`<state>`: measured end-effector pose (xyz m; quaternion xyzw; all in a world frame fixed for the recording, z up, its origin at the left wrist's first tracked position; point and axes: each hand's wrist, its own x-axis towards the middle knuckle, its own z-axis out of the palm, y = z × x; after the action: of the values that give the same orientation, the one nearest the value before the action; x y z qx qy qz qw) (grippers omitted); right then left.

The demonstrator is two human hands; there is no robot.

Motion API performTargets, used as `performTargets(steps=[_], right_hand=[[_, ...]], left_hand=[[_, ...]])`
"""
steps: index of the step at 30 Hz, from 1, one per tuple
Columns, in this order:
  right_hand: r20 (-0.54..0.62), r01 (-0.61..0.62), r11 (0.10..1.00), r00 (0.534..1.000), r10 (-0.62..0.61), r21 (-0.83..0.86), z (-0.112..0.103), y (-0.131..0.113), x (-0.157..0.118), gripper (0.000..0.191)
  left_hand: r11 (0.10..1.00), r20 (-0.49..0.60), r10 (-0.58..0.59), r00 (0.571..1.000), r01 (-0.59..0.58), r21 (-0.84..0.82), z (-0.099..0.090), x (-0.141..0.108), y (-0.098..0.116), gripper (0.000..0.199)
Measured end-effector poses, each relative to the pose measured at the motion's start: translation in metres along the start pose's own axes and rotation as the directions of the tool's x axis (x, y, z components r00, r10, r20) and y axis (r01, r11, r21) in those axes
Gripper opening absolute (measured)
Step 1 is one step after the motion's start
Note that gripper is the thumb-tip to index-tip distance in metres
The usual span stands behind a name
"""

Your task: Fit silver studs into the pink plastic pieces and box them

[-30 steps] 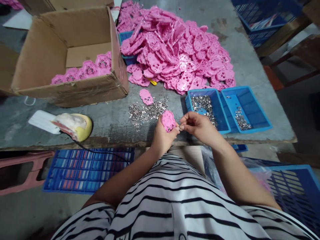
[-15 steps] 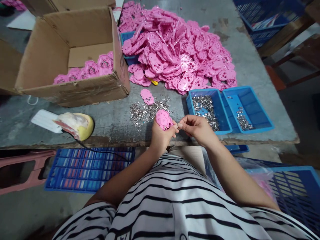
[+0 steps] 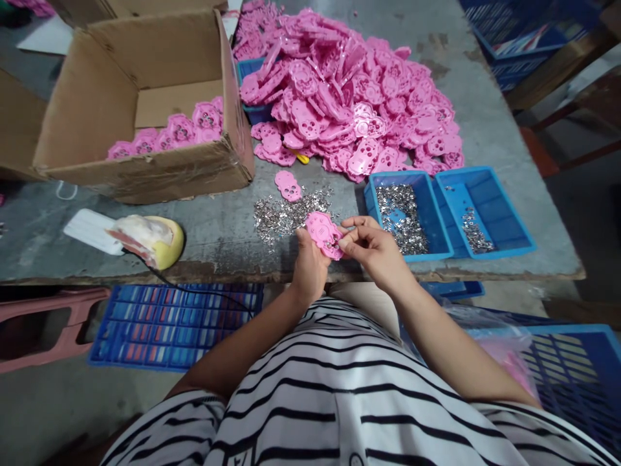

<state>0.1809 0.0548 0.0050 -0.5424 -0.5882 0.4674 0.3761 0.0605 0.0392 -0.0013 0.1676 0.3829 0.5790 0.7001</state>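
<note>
My left hand is closed on a pink plastic piece with rounded lobes and small holes, held just above the table's front edge. Small shiny metal bits show at the end of the piece nearest my right hand. The thumb and fingers of that hand pinch at this end; whether a metal bit is between them is hidden. Behind my hands lies a scatter of small metal parts, with another pink piece at its far side.
A large heap of pink pieces covers the back of the table. Two blue bins with metal parts stand at right. At left are an open cardboard box holding pink pieces and a yellow-and-white object with a cord.
My right hand has moved left from my left fingertips onto the end of the pink piece. The piece has turned a little, showing more of its metal-fitted end.
</note>
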Motion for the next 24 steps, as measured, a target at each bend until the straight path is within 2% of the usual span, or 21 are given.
performTargets(steps=[3,9,16,24], right_hand=[[-0.025,-0.005,1.0,1.0,0.005,0.001,0.003,0.001,-0.001,0.021],[-0.067,-0.015,0.999,0.998,0.018,0.044,0.008,0.003,-0.001,0.019],[-0.097,0.002,0.999,0.995,0.003,0.049,0.012,0.003,-0.002,0.016],[-0.186,0.068,0.995,0.979,-0.08,-0.07,0.015,0.008,-0.004,0.016]], left_hand=[[0.999,0.007,0.039,0.999,-0.039,0.006,-0.001,-0.001,-0.003,0.072],[0.999,-0.023,0.03,0.999,-0.03,-0.013,0.002,-0.003,-0.003,0.072],[0.997,0.032,0.061,0.998,-0.06,-0.039,0.001,-0.005,-0.003,0.07],[0.984,0.03,0.043,0.999,-0.037,-0.175,0.005,-0.009,-0.004,0.067]])
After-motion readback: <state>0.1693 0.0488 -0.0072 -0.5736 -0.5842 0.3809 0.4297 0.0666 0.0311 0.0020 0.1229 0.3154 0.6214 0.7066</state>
